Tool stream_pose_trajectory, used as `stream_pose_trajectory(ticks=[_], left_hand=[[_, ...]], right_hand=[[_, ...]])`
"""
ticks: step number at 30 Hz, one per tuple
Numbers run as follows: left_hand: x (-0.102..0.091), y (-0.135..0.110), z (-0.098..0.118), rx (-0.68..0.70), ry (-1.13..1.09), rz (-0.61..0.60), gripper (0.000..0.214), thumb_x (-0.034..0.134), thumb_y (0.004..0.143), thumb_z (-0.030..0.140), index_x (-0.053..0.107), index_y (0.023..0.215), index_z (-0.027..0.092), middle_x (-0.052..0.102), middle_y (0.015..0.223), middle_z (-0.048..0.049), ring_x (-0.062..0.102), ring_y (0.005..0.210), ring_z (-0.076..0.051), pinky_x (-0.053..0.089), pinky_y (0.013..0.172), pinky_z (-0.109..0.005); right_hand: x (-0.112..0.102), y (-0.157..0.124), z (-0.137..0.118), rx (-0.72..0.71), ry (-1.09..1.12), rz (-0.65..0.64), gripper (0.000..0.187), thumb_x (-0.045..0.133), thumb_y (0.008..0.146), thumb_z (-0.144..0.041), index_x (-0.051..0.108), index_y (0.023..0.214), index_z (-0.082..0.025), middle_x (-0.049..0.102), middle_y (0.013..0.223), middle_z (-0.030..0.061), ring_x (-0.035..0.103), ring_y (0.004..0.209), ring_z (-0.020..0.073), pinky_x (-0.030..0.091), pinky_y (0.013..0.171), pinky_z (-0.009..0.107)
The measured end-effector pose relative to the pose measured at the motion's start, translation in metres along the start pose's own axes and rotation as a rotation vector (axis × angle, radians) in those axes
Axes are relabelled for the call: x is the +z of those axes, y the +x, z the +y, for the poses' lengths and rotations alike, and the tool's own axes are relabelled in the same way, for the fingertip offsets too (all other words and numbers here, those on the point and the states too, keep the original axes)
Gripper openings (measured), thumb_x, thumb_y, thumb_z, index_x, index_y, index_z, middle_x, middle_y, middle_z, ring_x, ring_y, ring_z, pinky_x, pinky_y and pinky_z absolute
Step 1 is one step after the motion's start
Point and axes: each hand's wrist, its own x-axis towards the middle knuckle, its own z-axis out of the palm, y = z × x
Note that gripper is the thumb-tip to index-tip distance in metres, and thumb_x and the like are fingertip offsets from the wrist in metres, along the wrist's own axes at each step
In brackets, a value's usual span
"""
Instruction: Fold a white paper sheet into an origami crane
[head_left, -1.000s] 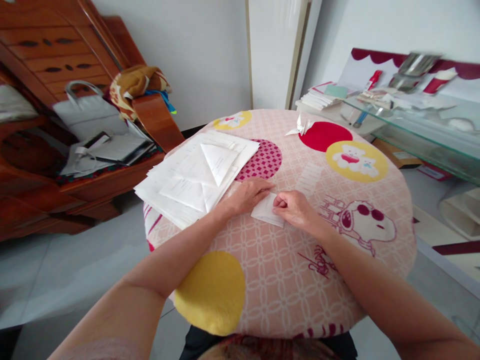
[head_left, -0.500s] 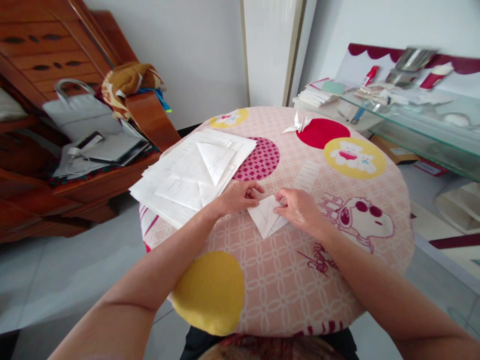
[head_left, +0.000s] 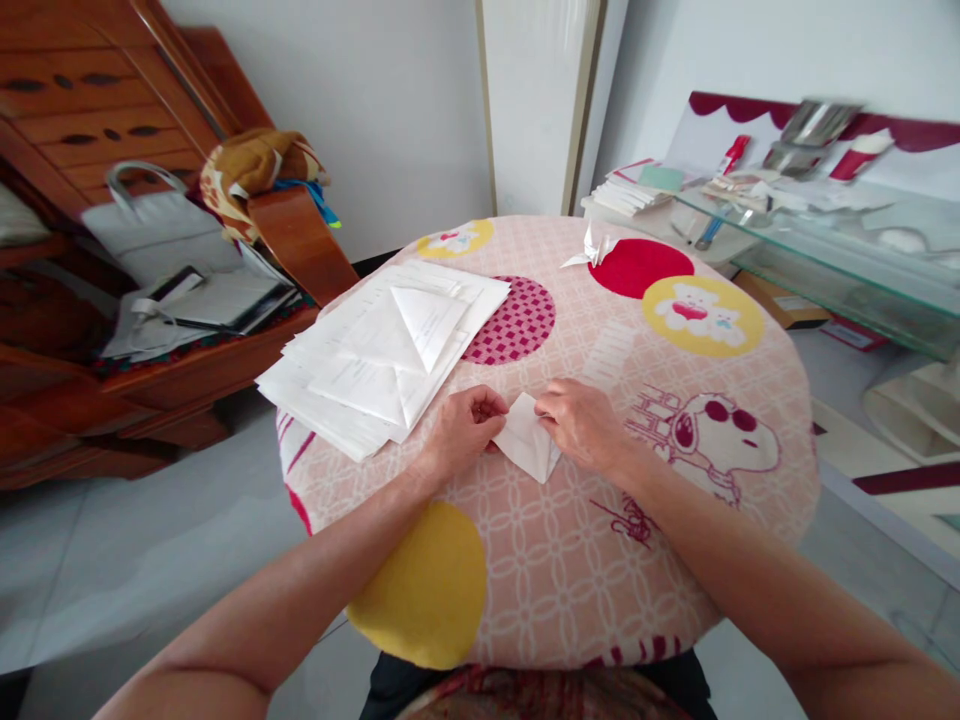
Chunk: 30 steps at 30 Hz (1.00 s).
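Observation:
A small piece of folded white paper (head_left: pixel 528 440), roughly diamond-shaped, lies between my hands on the patterned tablecloth (head_left: pixel 555 570). My left hand (head_left: pixel 466 430) pinches its left corner, thumb and fingers together. At the opposite side, my right hand (head_left: pixel 581 420) has its thumb and fingertips closed on the right edge, covering part of it. To the left is a stack of printed paper sheets (head_left: pixel 349 400), with a folded paper triangle (head_left: pixel 429 322) on top. A white folded paper crane (head_left: pixel 592 248) stands at the far side of the table.
On the right, a glass shelf (head_left: pixel 817 265) holds papers and metal bowls (head_left: pixel 817 125), close to the table's edge. A wooden bench (head_left: pixel 300 235) on the left carries a grey handbag (head_left: pixel 150 215) and a brown cloth (head_left: pixel 259 165).
The folded paper has turned a little and its lower point now lies farther right. My left hand has shifted slightly left and down; my right hand has moved a little left.

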Motion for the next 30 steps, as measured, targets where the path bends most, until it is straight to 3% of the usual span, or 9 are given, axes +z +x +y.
stream_pose_trajectory(ticks=[2, 7, 12, 15, 18, 20, 25, 30], left_hand=[[-0.004, -0.003, -0.002, 0.042, 0.064, -0.034, 0.01, 0.06, 0.077, 0.019, 0.064, 0.085, 0.015, 0.061, 0.066, 0.0009, 0.057, 0.054, -0.011, 0.047, 0.046, -0.019], [-0.023, -0.005, 0.002, 0.157, 0.269, -0.271, 0.029, 0.049, 0.087, 0.016, 0.073, 0.103, 0.015, 0.065, 0.077, -0.0015, 0.057, 0.054, -0.007, 0.046, 0.052, -0.019], [-0.038, 0.007, 0.004, 0.407, 0.374, -0.372, 0.027, 0.058, 0.085, 0.016, 0.076, 0.104, 0.021, 0.067, 0.099, -0.0059, 0.063, 0.08, -0.012, 0.051, 0.069, -0.022], [-0.043, 0.019, 0.005, 0.531, 0.431, -0.451, 0.03, 0.054, 0.089, 0.016, 0.074, 0.11, 0.022, 0.067, 0.114, -0.008, 0.065, 0.1, -0.016, 0.052, 0.087, -0.029], [-0.041, 0.031, 0.004, 0.585, 0.455, -0.425, 0.033, 0.05, 0.093, 0.017, 0.07, 0.12, 0.022, 0.065, 0.127, -0.0099, 0.063, 0.111, -0.018, 0.049, 0.098, -0.034], [-0.034, 0.039, 0.004, 0.618, 0.471, -0.401, 0.032, 0.051, 0.094, 0.018, 0.07, 0.119, 0.022, 0.067, 0.125, -0.0094, 0.063, 0.114, -0.019, 0.048, 0.1, -0.036], [-0.014, 0.045, 0.01, 0.647, 0.587, -0.382, 0.019, 0.055, 0.091, 0.017, 0.074, 0.096, 0.017, 0.072, 0.098, -0.0072, 0.066, 0.095, -0.019, 0.05, 0.087, -0.032], [-0.017, 0.025, 0.017, 0.573, 0.672, -0.304, 0.015, 0.056, 0.089, 0.013, 0.071, 0.086, 0.016, 0.069, 0.088, -0.0055, 0.063, 0.082, -0.016, 0.048, 0.078, -0.028]], right_hand=[[0.001, -0.001, 0.0, -0.057, -0.004, -0.017, 0.022, 0.054, 0.09, -0.012, 0.068, 0.073, -0.016, 0.062, 0.079, 0.0076, 0.055, 0.078, 0.0187, 0.035, 0.065, 0.03], [0.007, 0.0, 0.0, -0.15, 0.059, -0.049, 0.023, 0.054, 0.089, -0.01, 0.068, 0.071, -0.015, 0.059, 0.077, 0.0065, 0.054, 0.076, 0.0175, 0.036, 0.066, 0.029], [0.005, -0.002, -0.003, -0.159, 0.093, -0.045, 0.024, 0.054, 0.09, -0.01, 0.068, 0.071, -0.014, 0.059, 0.076, 0.0057, 0.053, 0.073, 0.0162, 0.037, 0.066, 0.028], [0.001, -0.01, -0.008, -0.192, 0.068, -0.04, 0.022, 0.061, 0.092, -0.025, 0.07, 0.077, -0.013, 0.063, 0.083, 0.0084, 0.056, 0.08, 0.0191, 0.041, 0.072, 0.03], [0.0, -0.018, -0.015, -0.238, 0.01, -0.019, 0.029, 0.071, 0.086, -0.041, 0.071, 0.087, -0.012, 0.065, 0.091, 0.0121, 0.057, 0.089, 0.0243, 0.045, 0.078, 0.035], [0.001, -0.023, -0.019, -0.263, -0.034, -0.015, 0.033, 0.072, 0.084, -0.043, 0.071, 0.092, -0.011, 0.064, 0.095, 0.0133, 0.057, 0.093, 0.0264, 0.046, 0.081, 0.037], [-0.002, -0.029, -0.021, -0.299, -0.077, -0.062, 0.02, 0.066, 0.089, -0.031, 0.069, 0.094, -0.012, 0.064, 0.098, 0.0134, 0.056, 0.096, 0.0272, 0.046, 0.085, 0.04], [-0.007, -0.036, 0.002, -0.346, 0.078, -0.075, 0.012, 0.058, 0.089, -0.013, 0.069, 0.086, -0.016, 0.066, 0.095, 0.0108, 0.058, 0.095, 0.0239, 0.046, 0.087, 0.039]])
